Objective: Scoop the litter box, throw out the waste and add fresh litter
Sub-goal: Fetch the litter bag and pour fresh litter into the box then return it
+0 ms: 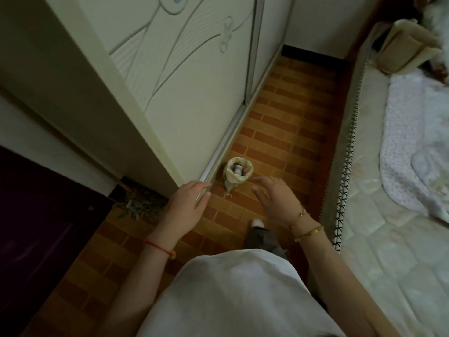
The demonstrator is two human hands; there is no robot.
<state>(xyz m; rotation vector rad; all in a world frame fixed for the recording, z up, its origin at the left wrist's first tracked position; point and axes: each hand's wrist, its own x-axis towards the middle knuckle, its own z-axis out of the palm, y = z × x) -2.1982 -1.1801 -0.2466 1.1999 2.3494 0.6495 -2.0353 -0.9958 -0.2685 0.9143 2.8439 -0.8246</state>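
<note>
A small waste bin (pixel 237 174) lined with a pale plastic bag stands on the brick-patterned floor (pixel 289 132), close to the wardrobe's bottom rail. Something grey and white lies inside it. My left hand (pixel 185 206) hangs in the air to the bin's lower left, fingers relaxed and holding nothing. My right hand (pixel 275 198) is stretched out just right of and below the bin, fingers spread, also holding nothing. Neither hand touches the bin. No litter box, scoop or litter bag is in view.
A tall cream wardrobe (pixel 184 76) with sliding doors fills the left. A mattress (pixel 388 239) with a patterned sheet runs along the right, leaving a narrow floor aisle. A dark panel (pixel 36 227) and a dried plant (pixel 141 205) sit at lower left. My foot (pixel 258 223) is on the floor.
</note>
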